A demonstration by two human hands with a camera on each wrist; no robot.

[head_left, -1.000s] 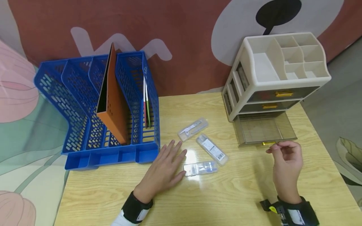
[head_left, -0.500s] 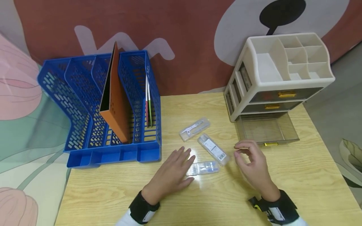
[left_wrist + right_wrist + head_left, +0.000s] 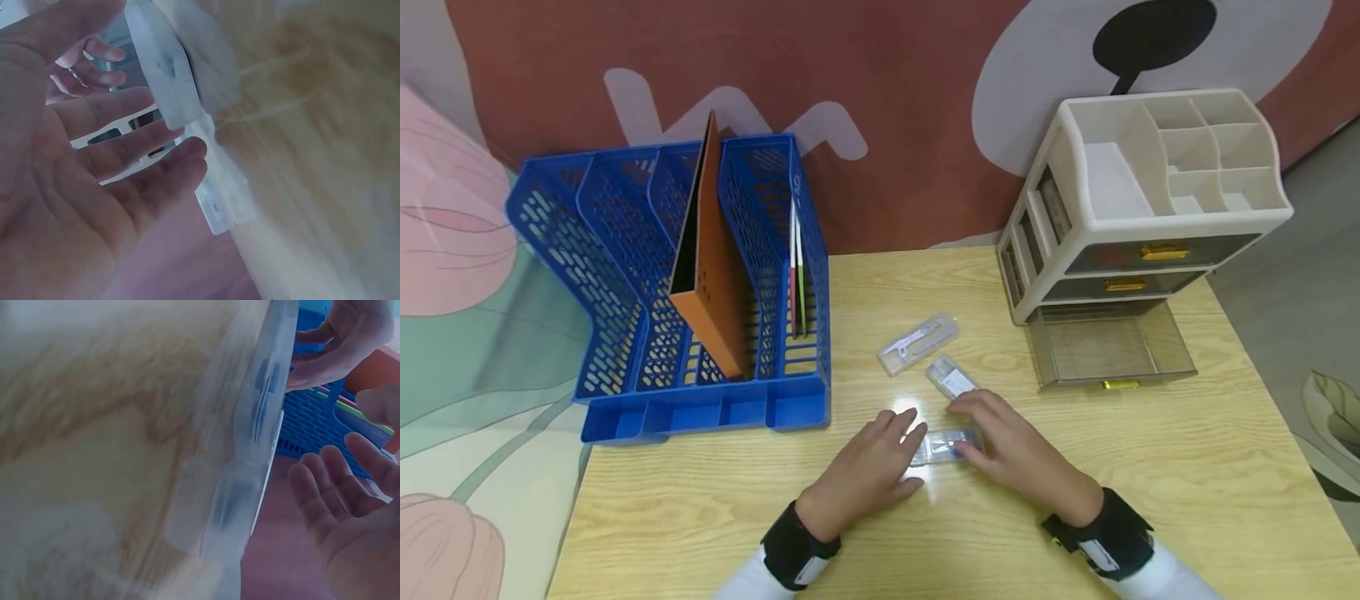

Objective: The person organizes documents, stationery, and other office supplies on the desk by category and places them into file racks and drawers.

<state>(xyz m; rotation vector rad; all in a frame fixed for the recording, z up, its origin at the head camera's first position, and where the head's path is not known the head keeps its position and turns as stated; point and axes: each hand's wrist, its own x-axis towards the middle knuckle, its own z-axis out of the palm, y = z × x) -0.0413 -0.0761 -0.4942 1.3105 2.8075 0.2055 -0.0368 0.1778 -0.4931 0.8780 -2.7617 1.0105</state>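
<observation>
Three clear plastic cases lie on the wooden table. The front case [image 3: 942, 447] sits between the two hands. My left hand [image 3: 865, 467] is at its left end, fingers spread and slightly bent, holding nothing. At its right end is my right hand [image 3: 1018, 446], thumb and fingers apart over the case. Those fingers also cover the lower part of the labelled middle case [image 3: 953, 379]. Behind lies a back case [image 3: 917, 343] with a white compass-like tool inside. In the right wrist view, the right fingers [image 3: 337, 481] are loosely extended with nothing between them.
A blue file rack [image 3: 700, 414] with an orange folder [image 3: 722, 292] and thin booklets [image 3: 798, 292] stands at left. At back right is a white desk organizer [image 3: 1078, 187], its bottom drawer [image 3: 1090, 342] pulled out.
My right hand has left the drawer's front and swung left to the front case. My left hand has shifted slightly right. The drawer stays out.
</observation>
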